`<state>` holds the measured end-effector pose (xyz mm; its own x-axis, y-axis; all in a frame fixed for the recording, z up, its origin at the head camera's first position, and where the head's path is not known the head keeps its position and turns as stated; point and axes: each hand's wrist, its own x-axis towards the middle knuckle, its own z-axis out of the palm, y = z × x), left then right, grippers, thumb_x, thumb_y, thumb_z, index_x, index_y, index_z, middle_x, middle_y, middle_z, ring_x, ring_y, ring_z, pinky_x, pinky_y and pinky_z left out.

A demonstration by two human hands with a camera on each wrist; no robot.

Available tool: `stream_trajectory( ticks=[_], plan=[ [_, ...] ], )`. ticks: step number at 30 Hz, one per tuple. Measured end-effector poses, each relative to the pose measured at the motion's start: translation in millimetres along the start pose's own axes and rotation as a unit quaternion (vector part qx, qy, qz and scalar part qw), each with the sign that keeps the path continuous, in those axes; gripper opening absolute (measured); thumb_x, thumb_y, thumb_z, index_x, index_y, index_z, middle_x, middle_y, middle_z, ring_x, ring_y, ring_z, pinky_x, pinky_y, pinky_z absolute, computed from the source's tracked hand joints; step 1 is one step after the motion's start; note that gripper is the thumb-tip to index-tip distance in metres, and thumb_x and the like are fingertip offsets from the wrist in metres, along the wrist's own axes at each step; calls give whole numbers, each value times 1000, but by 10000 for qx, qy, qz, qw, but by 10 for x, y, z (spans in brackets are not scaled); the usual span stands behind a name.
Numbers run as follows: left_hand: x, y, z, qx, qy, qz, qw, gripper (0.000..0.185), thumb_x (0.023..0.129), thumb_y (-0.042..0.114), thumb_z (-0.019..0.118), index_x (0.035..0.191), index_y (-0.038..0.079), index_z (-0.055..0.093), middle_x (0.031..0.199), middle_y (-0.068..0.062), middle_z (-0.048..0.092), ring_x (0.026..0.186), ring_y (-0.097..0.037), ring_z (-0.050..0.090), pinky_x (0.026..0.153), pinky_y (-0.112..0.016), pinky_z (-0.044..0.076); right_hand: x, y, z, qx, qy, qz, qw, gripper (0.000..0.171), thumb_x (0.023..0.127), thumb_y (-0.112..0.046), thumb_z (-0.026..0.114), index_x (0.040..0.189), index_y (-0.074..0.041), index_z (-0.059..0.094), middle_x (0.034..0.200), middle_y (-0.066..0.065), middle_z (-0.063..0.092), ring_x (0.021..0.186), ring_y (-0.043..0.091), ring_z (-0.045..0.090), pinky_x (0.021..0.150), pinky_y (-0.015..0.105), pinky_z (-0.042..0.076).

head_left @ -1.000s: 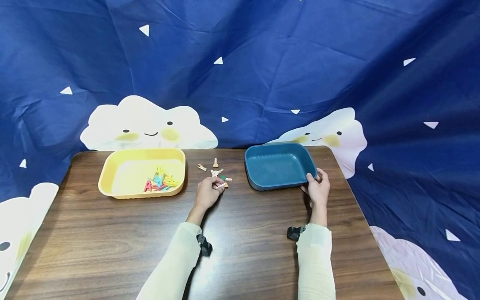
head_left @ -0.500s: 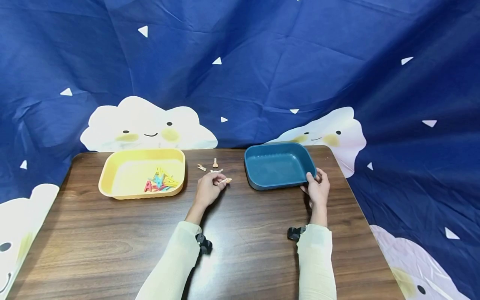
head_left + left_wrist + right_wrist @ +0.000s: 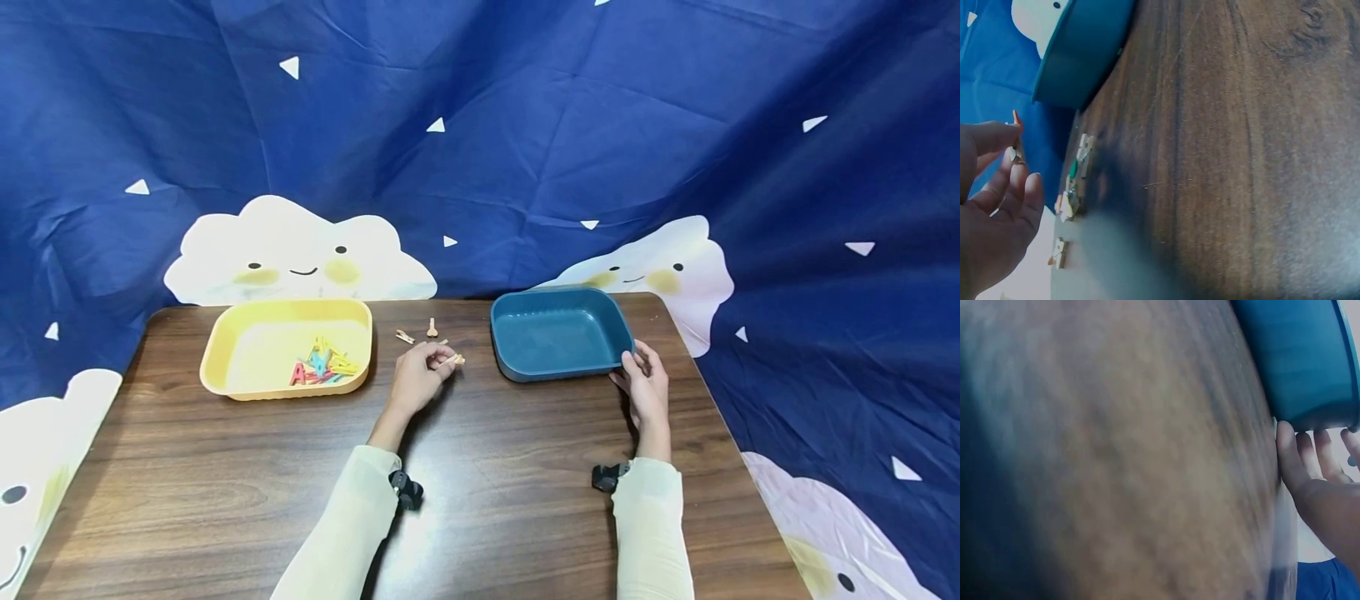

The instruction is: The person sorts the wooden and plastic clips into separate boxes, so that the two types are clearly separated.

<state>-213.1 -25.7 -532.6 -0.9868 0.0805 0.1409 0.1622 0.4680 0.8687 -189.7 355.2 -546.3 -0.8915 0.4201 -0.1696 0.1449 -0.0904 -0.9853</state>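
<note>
My left hand (image 3: pixel 420 379) pinches a small wooden clothespin (image 3: pixel 455 359) with an orange decoration between thumb and fingers. In the left wrist view, the clothespin (image 3: pixel 1017 150) is held up off the table. Several other little clothespins (image 3: pixel 1084 155) lie close by, partly hidden by my hand in the head view; one clothespin (image 3: pixel 405 337) lies farther back. My right hand (image 3: pixel 647 387) is at the right end of a blue tray (image 3: pixel 567 373). Its fingertips touch or nearly touch the tray's end wall (image 3: pixel 1304 362), fingers extended rather than curled round it.
A yellow tray (image 3: pixel 213 350) at the back left holds several coloured plastic clothespins (image 3: pixel 321 362). The brown wooden table (image 3: pixel 495 500) ends at a blue cloth (image 3: pixel 480 150) with white clouds. Black wrist cameras (image 3: pixel 405 490) sit on both sleeves.
My left hand has lifted slightly away with the clothespin between its fingers. The right hand has shifted right, its thumb coming off the blue tray's rim. Both trays stay put.
</note>
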Motion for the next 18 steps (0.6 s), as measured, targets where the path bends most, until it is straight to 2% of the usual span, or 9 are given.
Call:
stream_trajectory(
  ticks=[11,18],
  plan=[
    [36,128,-41,-185,-76,250,9995,7,88,8,79,94,7,76,87,-2,67,78,-14,62,72,-25,51,-12,-2,-58,478,-98,30,9988,50,103,-15,60,149,-5,42,125,3,46,109,14,57,93,33,56],
    [76,203,-37,-400,-92,253,9988,10,87,7,79,97,7,77,85,-2,68,76,-14,61,71,-25,51,-21,19,-39,629,-49,-227,9978,48,102,-11,60,147,-3,45,124,4,47,114,13,51,99,38,54]
  ],
)
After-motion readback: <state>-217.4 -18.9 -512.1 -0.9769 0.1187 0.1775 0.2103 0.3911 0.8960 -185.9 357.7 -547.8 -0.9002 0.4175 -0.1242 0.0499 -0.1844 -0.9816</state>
